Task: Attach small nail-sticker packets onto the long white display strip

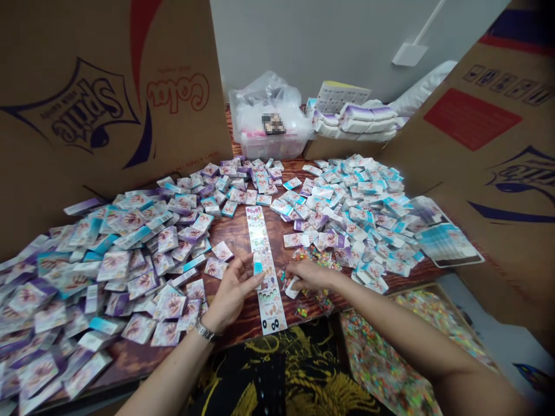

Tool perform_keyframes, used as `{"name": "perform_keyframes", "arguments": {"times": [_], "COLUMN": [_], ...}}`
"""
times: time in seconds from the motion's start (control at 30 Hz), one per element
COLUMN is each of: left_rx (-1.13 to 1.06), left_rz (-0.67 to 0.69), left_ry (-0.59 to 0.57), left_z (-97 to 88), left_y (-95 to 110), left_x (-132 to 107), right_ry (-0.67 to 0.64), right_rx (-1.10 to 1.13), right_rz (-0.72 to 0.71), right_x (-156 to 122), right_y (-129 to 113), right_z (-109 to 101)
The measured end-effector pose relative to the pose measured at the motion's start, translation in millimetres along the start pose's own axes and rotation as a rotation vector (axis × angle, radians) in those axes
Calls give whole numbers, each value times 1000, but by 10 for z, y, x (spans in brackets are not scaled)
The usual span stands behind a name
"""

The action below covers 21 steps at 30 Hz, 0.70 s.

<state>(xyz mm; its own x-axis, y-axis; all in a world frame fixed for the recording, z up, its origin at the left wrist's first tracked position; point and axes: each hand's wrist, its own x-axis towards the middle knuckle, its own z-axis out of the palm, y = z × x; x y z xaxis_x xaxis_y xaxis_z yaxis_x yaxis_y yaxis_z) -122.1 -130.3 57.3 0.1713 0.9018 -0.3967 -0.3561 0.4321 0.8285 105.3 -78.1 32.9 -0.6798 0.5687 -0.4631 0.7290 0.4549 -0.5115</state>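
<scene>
From my remote post, I see the left hand (236, 292) with thumb and fingers clamped on a small white-and-blue box (258, 268), over a printed strip (269, 273) on the wooden worktop (235, 230). The right hand (309, 274) is among packets of coloured pieces (325, 260); its fingertips are hidden, so I cannot tell what they grip. Box piles lie left (143, 274) and right (359, 208). I judge a light left pinch best, sparing the card, with right fingers separating packets singly.
</scene>
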Motion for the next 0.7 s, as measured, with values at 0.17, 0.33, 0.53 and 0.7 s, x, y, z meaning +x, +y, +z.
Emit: {"name": "perform_keyframes", "arguments": {"times": [0.17, 0.33, 0.53, 0.7], "left_rx": [-4, -5, -5, -7], "left_rz": [-5, -9, -11, -24], "left_ry": [-17, -15, -60, -89], "left_z": [-8, 11, -5, 15], "left_y": [-32, -45, -58, -68], "left_x": [-7, -23, -33, -37], "right_ry": [-18, 4, 58, 12], "right_rx": [9, 48, 148, -34], "right_rz": [-3, 9, -65, -151], "right_x": [-38, -83, -132, 38], "right_y": [-4, 99, 121, 8], "right_z": [-29, -59, -141, -255]}}
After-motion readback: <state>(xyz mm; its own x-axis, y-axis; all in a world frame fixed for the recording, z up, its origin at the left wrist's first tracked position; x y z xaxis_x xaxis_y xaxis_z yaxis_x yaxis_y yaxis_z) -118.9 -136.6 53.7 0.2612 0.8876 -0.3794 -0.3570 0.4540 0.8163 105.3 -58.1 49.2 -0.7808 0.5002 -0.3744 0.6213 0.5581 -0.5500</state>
